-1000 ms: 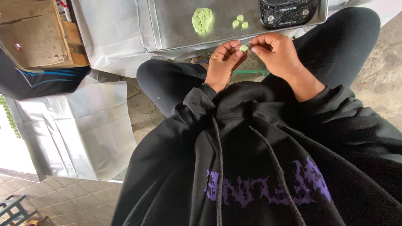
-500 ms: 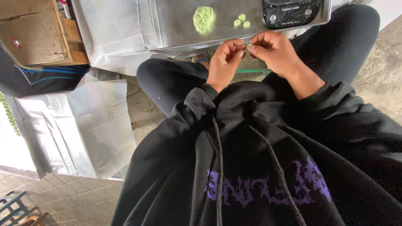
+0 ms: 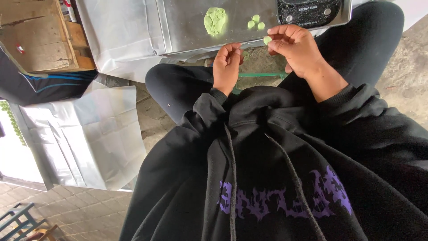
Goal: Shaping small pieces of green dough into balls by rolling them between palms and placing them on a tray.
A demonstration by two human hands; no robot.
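Seated person, seen from above, working at the near edge of a metal tray [image 3: 187, 27] lying on a white-covered tabletop [image 3: 120, 40]. The right hand [image 3: 296, 49] is pinching a small green dough ball [image 3: 267, 40] between thumb and fingertips, the fingers closing round it just short of the tray's edge. The left hand [image 3: 226, 67] is hanging beside it, well curled, fingers bending inward; whether anything is lying inside the curl is hidden from view. On the tray a flattened green dough lump [image 3: 215, 20] is sitting to the left, and three small dough balls [image 3: 256, 22] are clustering just beside it, near the held one but apart from it. A kitchen scale [image 3: 312, 11] is standing at the tray's right end, its upper part being cut off by the frame. A black hooded sweatshirt [image 3: 276, 169] is filling the foreground and covering both forearms. At the left, a wooden crate [image 3: 33, 35] is showing only in part, and another person's dark sleeve [image 3: 44, 85] is reaching in from the edge.
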